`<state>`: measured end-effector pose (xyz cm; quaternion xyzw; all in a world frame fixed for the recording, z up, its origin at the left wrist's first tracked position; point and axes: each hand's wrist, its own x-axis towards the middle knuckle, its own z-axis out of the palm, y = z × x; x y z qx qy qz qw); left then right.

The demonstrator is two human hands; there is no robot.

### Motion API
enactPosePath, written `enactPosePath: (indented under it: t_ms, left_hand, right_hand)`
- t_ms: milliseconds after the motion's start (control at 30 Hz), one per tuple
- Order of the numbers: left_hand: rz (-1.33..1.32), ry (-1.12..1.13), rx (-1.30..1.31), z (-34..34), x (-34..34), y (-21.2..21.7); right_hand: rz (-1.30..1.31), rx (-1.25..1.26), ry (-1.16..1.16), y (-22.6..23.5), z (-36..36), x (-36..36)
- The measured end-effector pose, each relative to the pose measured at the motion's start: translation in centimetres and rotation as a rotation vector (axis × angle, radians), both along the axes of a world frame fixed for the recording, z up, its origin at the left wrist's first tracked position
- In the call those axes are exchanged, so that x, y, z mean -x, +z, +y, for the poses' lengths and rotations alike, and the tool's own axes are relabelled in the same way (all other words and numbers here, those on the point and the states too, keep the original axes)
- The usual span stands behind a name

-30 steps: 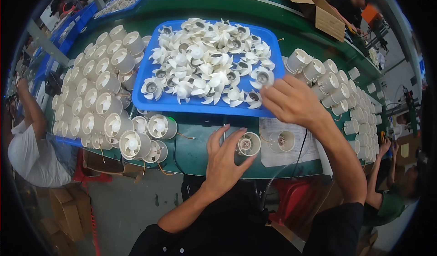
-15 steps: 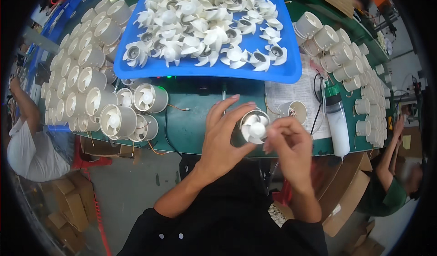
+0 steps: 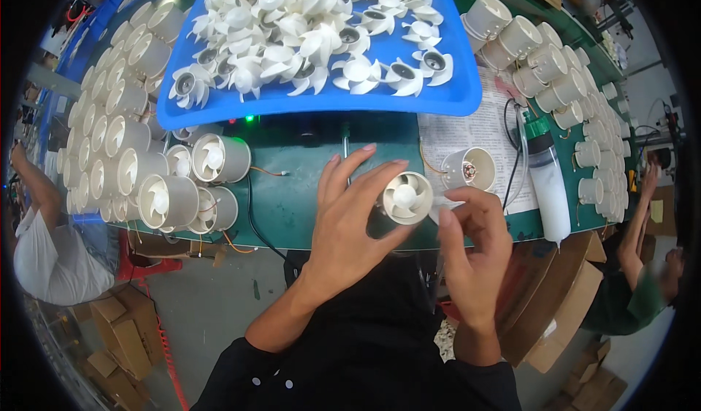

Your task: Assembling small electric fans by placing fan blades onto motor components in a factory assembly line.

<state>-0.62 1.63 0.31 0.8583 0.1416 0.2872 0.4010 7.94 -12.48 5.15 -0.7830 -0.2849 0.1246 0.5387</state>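
- The fan housing (image 3: 415, 220), a white cylinder with a white impeller (image 3: 404, 196) inside, is in the left hand (image 3: 343, 232), near the front edge of the green surface (image 3: 281, 199). Its mouth faces up toward the camera, which probably keeps the inside open to view and reach.
- The left hand curls around the housing wall, thumb on the near side and fingers on the far side. Gripping from outside seems meant to steady it without blocking the mouth.
- The right hand (image 3: 478, 254) is just beside the housing, thumb and index finger close together, the others bent. A blurred whitish piece (image 3: 442, 205) shows at their tips; whether they pinch it, I cannot tell.
- Both forearms come up from the lower edge and converge in front of the body, elbows bent.
- A second housing (image 3: 485, 163) lies to the right with copper-coloured windings visible inside, partly on a printed sheet (image 3: 453, 133), within easy reach.
- A syringe-like barrel (image 3: 546, 192) with a green collar lies right of the sheet, likely there to be handy.
- Ahead, a blue tray (image 3: 321, 113) carries loose impellers (image 3: 321, 46), central enough, it seems, for either hand.
- Housings cluster at left (image 3: 131, 141) and right (image 3: 562, 86), leaving the middle for handling.
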Motion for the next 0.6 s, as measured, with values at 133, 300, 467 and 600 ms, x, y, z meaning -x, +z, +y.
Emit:
enactPosePath:
  t_ms: [133, 300, 467, 600]
  left_hand:
    - [0.016, -0.039, -0.028, 0.0, 0.1, -0.1]
    - [-0.029, -0.007, -0.029, 0.0, 0.1, -0.2]
    - [-0.026, -0.013, 0.019, -0.1, 0.2, -0.4]
    - [-0.183, 0.011, 0.024, 0.3, 1.0, -0.8]
  right_hand:
    - [-0.300, 0.132, 0.207, 0.9, 0.9, -1.3]
    - [-0.428, 0.149, 0.174, 3.9, 1.6, -1.5]
    - [-0.380, 0.115, 0.151, 2.7, 0.3, -1.6]
    - [-0.342, 0.138, 0.077, 2.4, -1.0, -1.7]
